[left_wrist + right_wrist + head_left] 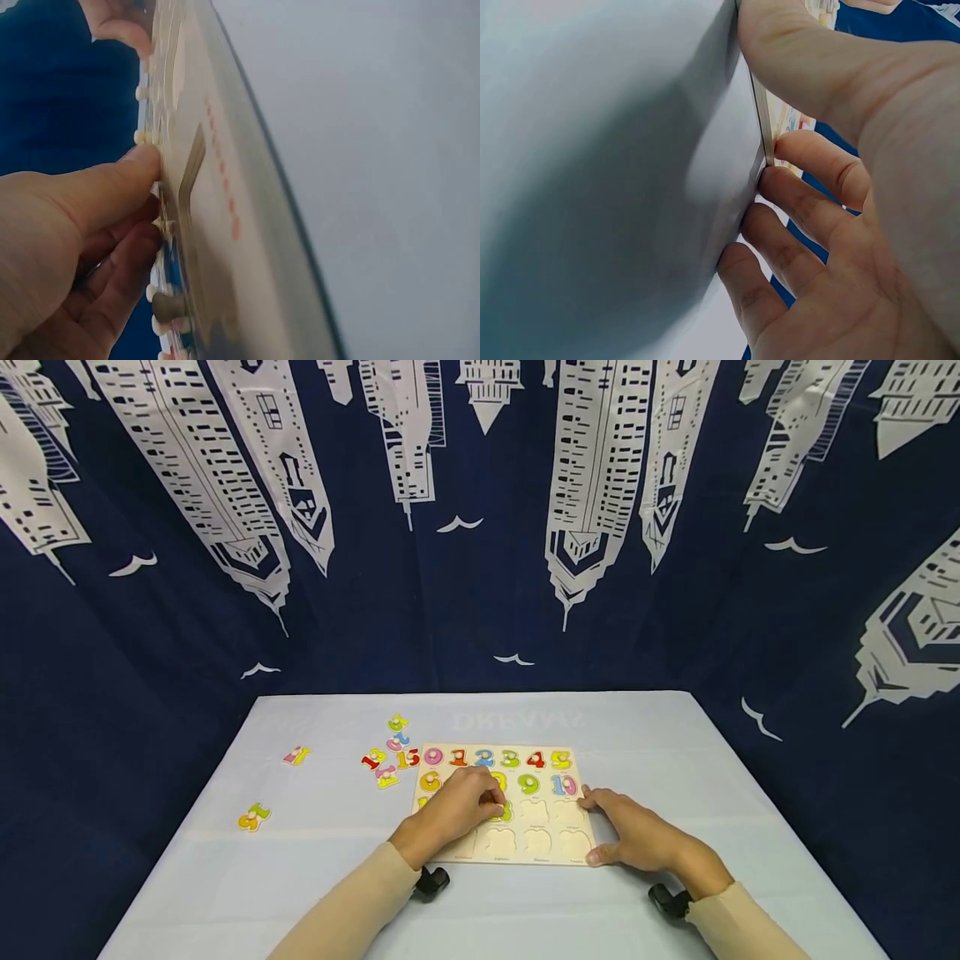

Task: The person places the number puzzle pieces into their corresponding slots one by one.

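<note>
A wooden number puzzle board (pixel 520 835) lies on the table, its top row filled with colourful digits from 0 to 5. My left hand (pixel 457 797) reaches over its middle and pinches a yellow-green number piece (pixel 507 812) at a recess in the third row. That hand hides much of the piece and some of its neighbours. In the left wrist view, thumb and fingertips meet close over the board's face. At the board's right edge, my right hand (pixel 645 835) rests with fingers spread, thumb near the lower corner and index fingertip farther up the edge.
Left of the board lies a cluster of loose number pieces (pixel 386 776). Farther left are a pink-and-yellow piece (pixel 296 756) and an orange-and-green piece (pixel 253 817). Several recesses at the board's lower right are bare. A dark blue printed cloth (pixel 480 585) hangs behind the white table (pixel 675 752).
</note>
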Demonstrator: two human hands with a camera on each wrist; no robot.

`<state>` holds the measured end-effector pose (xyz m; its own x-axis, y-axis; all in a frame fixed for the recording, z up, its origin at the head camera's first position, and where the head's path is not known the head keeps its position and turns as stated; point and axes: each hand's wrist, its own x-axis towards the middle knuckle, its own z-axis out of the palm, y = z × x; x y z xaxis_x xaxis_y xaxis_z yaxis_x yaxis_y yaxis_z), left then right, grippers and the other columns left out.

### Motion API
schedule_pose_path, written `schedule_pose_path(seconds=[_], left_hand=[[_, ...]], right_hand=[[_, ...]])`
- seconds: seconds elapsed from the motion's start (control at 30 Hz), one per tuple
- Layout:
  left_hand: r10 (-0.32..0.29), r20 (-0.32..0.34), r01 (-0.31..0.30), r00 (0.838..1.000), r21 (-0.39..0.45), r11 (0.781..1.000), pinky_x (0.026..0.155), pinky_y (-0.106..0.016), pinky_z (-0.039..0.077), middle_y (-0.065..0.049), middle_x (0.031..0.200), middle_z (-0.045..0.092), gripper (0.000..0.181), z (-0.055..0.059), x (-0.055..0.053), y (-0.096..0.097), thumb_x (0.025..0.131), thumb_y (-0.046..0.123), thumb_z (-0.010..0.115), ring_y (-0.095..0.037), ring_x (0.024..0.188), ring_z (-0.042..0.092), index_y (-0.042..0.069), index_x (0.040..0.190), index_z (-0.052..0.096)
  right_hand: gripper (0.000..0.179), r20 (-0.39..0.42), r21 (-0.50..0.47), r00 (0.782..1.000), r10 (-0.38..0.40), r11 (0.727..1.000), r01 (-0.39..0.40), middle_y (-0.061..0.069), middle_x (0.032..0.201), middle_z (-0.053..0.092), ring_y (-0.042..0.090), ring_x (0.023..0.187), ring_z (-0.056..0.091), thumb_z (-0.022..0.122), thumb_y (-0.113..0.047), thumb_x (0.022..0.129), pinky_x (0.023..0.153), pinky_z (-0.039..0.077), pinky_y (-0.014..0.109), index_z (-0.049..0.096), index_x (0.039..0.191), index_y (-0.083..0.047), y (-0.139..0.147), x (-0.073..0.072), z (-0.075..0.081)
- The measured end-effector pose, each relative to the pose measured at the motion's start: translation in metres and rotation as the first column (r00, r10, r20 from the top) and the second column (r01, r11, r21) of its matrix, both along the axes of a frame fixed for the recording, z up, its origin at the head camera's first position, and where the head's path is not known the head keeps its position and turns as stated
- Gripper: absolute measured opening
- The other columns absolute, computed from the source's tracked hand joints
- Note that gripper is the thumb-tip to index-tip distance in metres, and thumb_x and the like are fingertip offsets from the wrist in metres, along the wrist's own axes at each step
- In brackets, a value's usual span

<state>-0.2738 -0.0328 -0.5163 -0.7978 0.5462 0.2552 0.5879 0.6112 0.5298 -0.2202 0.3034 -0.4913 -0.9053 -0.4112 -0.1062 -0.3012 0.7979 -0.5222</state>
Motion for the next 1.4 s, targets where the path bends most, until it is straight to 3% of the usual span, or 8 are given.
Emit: schedule_pose_path(seconds=[0.67,0.9,1.17,1.27,1.4], left_hand=[[0.057,0.007,-0.057,0.998,-0.025,0.998,0.078,-0.020,0.053,0.005,0.091,0.069,0.008,0.003,0.002,0.001,0.099,0.015,0.096,-0.004,0.084,0.055,0.016,0.096,0.089],[0.038,-0.005,-0.038,0.999,-0.024,0.999,0.084,-0.021,0.056,0.001,0.098,0.077,0.005,0.004,0.006,-0.002,0.100,0.014,0.095,-0.012,0.089,0.064,0.013,0.102,0.091],[0.006,0.002,-0.005,1.000,-0.031,1.000,0.099,-0.029,0.064,-0.002,0.115,0.083,0.021,0.004,0.011,-0.015,0.102,0.019,0.093,-0.015,0.105,0.074,0.009,0.121,0.090],[0.021,-0.013,-0.021,1.000,0.010,1.000,0.099,-0.032,0.066,-0.003,0.116,0.083,0.020,0.004,0.010,-0.026,0.104,0.017,0.090,-0.017,0.106,0.077,0.009,0.122,0.089],[0.098,-0.045,-0.095,0.994,0.070,0.993,0.099,-0.035,0.066,-0.001,0.117,0.084,0.019,0.005,0.007,-0.046,0.105,0.016,0.089,-0.018,0.107,0.077,0.011,0.123,0.089]], right_hand=[[0.085,0.006,-0.004,1.000,0.002,1.000,-0.002,0.032,0.174,0.054,0.057,0.163,0.050,0.104,-0.037,0.084,0.131,0.043,0.076,0.064,0.153,-0.006,-0.002,-0.001,-0.003],[0.087,-0.002,0.007,1.000,-0.002,1.000,0.002,0.032,0.176,0.052,0.057,0.164,0.050,0.104,-0.037,0.083,0.131,0.043,0.075,0.064,0.154,-0.007,-0.001,-0.001,-0.002],[0.087,-0.005,-0.006,1.000,-0.003,1.000,0.003,0.031,0.176,0.052,0.057,0.164,0.050,0.105,-0.036,0.082,0.132,0.042,0.075,0.065,0.153,-0.007,-0.001,0.001,-0.003],[0.086,-0.013,0.006,1.000,0.004,1.000,-0.004,0.031,0.176,0.053,0.057,0.164,0.050,0.104,-0.036,0.083,0.131,0.043,0.075,0.065,0.154,-0.007,0.000,0.001,-0.003],[0.085,-0.020,0.017,1.000,0.004,1.000,-0.003,0.030,0.174,0.055,0.056,0.162,0.052,0.104,-0.037,0.084,0.131,0.044,0.074,0.065,0.153,-0.008,-0.001,0.000,-0.003]])
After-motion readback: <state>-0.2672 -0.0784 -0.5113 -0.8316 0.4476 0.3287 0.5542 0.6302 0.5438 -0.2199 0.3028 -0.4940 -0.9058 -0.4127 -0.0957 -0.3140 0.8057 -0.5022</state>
